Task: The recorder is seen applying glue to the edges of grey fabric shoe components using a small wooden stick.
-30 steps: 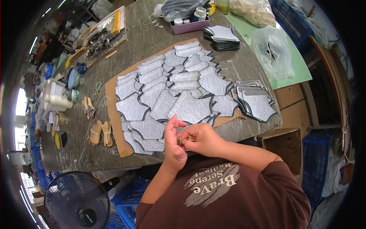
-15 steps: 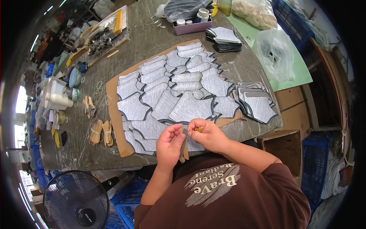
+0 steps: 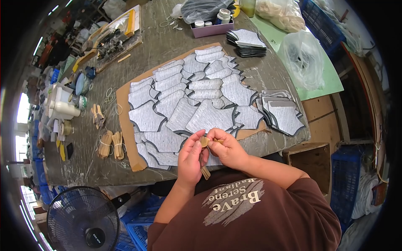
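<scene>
Close to my body, at the near edge of the table, both hands meet over a small bunch of thin strips [image 3: 205, 172]. My left hand [image 3: 190, 162] is closed around the strips, whose tan-grey lower ends stick out below it. Between the two hands a rounded tan end [image 3: 204, 142] faces up. My right hand [image 3: 227, 151] pinches beside that end, with a bit of tan showing by its fingers. Just beyond the hands lie overlapping grey cut pieces [image 3: 211, 118] with dark edges, spread on a brown cardboard sheet [image 3: 124, 109].
Tied bundles of tan strips [image 3: 105, 145] lie left of the cardboard. Stacks of grey pieces stand right [image 3: 281, 112] and far right [image 3: 247, 44]. A purple box [image 3: 212, 29] holds bottles. A black fan [image 3: 83, 219] is at lower left, a wooden box [image 3: 309, 165] at right.
The strips have turned between my hands: a grey face showed at their upper end before, and a tan end shows now. Both hands have shifted slightly.
</scene>
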Tool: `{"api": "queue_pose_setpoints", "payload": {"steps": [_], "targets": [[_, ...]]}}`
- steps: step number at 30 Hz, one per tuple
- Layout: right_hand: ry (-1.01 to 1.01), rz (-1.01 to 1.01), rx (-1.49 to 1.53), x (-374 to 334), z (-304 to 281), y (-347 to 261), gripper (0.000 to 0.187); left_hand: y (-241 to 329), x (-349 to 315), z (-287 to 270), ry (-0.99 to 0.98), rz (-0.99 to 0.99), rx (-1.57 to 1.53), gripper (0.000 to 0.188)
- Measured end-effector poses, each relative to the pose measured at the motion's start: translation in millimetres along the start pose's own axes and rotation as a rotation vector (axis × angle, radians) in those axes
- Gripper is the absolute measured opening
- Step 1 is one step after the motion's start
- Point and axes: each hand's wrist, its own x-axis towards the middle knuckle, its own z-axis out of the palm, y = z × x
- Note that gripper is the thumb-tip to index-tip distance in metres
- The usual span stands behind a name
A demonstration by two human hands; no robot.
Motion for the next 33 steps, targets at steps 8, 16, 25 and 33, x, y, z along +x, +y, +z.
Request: {"api": "queue_pose_setpoints", "payload": {"steps": [8,16,25,33], "targets": [[0.085,-0.032,0.276,5.2,-10.6,-4.3,0.008,7.2,10.6,-10.8,0.144,0.18,-0.131,0.022],[-0.149,0.229,0.084,-0.1,-15.6,-4.5,0.004,40.3,11.4,-19.3,-0.35,0.631,1.028,0.017],[0.211,-0.072,0.326,24.7,-59.6,-35.7,0.007,15.9,-7.7,-35.1,0.074,0.268,0.46,0.01],[0.301,-0.045,-1.486,43.7,-46.3,-53.9,0.028,2.5,4.0,-40.9,-0.172,0.098,0.647,0.006]]}}
